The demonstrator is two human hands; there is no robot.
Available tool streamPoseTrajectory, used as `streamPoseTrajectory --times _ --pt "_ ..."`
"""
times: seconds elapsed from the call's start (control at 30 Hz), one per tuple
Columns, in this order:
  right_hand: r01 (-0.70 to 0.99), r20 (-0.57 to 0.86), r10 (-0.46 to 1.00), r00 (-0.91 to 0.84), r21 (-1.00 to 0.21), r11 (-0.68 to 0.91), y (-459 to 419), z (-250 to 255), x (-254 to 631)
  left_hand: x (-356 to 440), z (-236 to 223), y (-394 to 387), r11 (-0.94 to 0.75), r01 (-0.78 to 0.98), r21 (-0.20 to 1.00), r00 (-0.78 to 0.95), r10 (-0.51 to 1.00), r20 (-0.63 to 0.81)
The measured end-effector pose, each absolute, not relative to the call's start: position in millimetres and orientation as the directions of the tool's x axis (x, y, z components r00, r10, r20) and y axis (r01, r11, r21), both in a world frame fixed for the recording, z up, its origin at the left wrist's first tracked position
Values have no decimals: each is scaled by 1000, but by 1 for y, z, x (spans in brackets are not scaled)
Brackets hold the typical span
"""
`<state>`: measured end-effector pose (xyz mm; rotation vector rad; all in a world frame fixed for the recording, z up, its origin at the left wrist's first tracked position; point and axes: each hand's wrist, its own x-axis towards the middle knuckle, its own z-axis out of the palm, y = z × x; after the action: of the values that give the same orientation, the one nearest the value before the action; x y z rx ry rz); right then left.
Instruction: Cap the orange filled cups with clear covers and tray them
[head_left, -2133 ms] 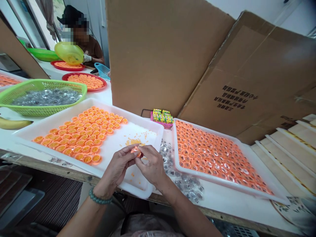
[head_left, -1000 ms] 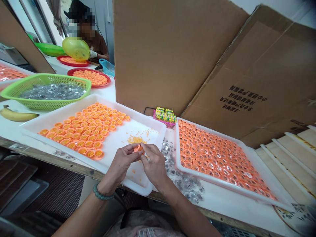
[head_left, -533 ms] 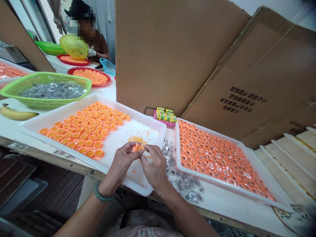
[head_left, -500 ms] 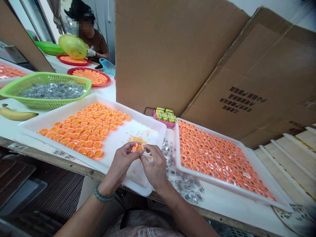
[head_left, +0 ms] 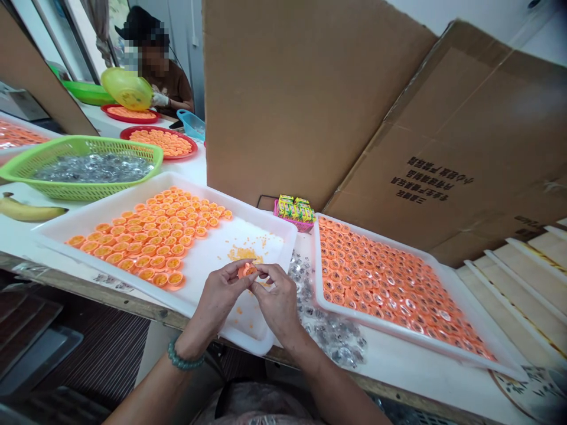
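Note:
Between my two hands is a small orange plastic cup [head_left: 247, 270], held above the near right part of a white tray [head_left: 208, 248]. My left hand [head_left: 222, 290] pinches it from the left with thumb and fingers. From the right, the thumb and fingers of my right hand [head_left: 278, 298] are closed at its edge, covering part of it. Rows of orange cups [head_left: 146, 242] with yellow insides fill the left of this tray. Loose small yellow beads [head_left: 241, 252] lie just beyond my hands. Clear plastic pieces [head_left: 332, 333] are scattered on the table to the right.
A second white tray [head_left: 316, 277] holds orange cups with shiny clear tops. A green basket [head_left: 84, 190] of clear pieces, a banana [head_left: 31, 209] and a pink basket [head_left: 305, 226] of small packets stand around. Cardboard [head_left: 301, 106] rises behind. A co-worker [head_left: 170, 85] tilts a yellow bowl [head_left: 126, 88].
The orange cup has been turned between my fingers, its opening showing half a second ago and less now. Both hands stay over the tray. The view has shifted slightly.

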<state>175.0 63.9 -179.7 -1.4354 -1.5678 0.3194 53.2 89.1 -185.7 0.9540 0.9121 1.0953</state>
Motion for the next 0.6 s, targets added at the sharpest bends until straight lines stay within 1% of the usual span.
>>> streamPoseTrajectory --times 0.2,0.3,0.4,0.5,0.6 --pt "662 530 840 113 -671 334 63 -181 172 52 -190 90 182 -264 947 219 968 -125" --pt "678 574 813 94 -635 370 62 -184 169 52 -186 89 203 -316 927 209 968 -140" --pt "657 589 804 81 -638 401 62 -182 170 52 -180 87 196 -365 910 207 970 -125" --pt "575 522 853 33 -707 411 63 -172 179 50 -176 85 190 -386 903 241 965 -100" --pt "440 354 934 -52 -831 339 62 -159 192 47 -172 82 223 -352 909 291 949 -120"
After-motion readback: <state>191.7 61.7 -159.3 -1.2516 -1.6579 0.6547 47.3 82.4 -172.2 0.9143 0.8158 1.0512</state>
